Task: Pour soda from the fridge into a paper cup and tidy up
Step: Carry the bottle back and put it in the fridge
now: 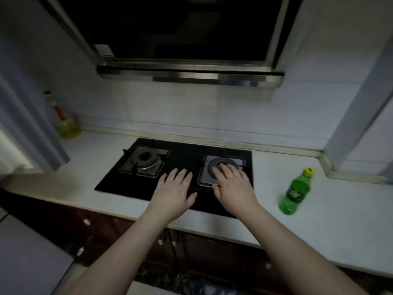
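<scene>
Nearest the camera, two bare forearms reach forward over the front edge of the white tabletop point(331, 226). The left hand point(175, 193) is spread flat, palm down, fingers straight and slightly apart, over the middle of the black gas hob point(187, 154), holding nothing. The right hand point(232, 185) is likewise flat with fingers extended, its fingertips over the hob's right burner point(221, 163); whether either hand touches the hob cannot be told. To the right of the hob, well apart from it, the green soda bottle point(296, 191) stands on the tabletop, its long axis upright though leaning in the wide-angle view, its yellow cap point(308, 172) on and pointing up. Left of the hob, against the tiled wall, stands a bottle of yellowish oil point(66, 124). Above the hob hangs a range hood point(189, 74).
</scene>
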Motion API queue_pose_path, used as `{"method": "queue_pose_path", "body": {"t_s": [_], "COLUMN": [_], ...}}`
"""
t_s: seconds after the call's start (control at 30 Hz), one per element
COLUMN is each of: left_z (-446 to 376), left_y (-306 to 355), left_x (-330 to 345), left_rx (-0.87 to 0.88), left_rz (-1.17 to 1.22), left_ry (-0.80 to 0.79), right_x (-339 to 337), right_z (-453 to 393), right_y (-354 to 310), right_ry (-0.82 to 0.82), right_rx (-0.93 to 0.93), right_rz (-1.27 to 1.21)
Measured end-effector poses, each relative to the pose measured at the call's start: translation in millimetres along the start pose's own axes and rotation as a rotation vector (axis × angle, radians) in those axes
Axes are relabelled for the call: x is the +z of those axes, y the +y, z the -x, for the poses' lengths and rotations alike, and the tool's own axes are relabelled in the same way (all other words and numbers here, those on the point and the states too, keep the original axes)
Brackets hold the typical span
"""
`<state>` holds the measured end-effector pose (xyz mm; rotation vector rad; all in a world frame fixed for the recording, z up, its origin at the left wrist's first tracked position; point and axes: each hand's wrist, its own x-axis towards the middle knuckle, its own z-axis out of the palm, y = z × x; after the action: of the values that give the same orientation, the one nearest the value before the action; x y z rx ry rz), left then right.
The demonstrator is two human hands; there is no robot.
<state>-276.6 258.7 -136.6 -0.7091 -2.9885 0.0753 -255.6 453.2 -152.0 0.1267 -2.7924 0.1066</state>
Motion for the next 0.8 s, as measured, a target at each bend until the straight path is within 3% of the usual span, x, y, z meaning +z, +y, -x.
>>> {"method": "queue_pose_path", "body": {"t_s": [0.43,0.8], "left_z": [-123.2,-177.0], "left_y": [199.4,276.9], "left_x": [22.3,58.9], "left_rx": [0.229,0.259], "left_rz": [0.009,0.046], "left_ry": [-0.013,-0.120], "right_x": [-5.9,8.0], "right_z": [34.4,34.7], "right_y": [185.4,277.8], "right_ry": [0.027,-0.047], "right_rx": [0.117,0.170], "right_rz": [0.089,0.086]}}
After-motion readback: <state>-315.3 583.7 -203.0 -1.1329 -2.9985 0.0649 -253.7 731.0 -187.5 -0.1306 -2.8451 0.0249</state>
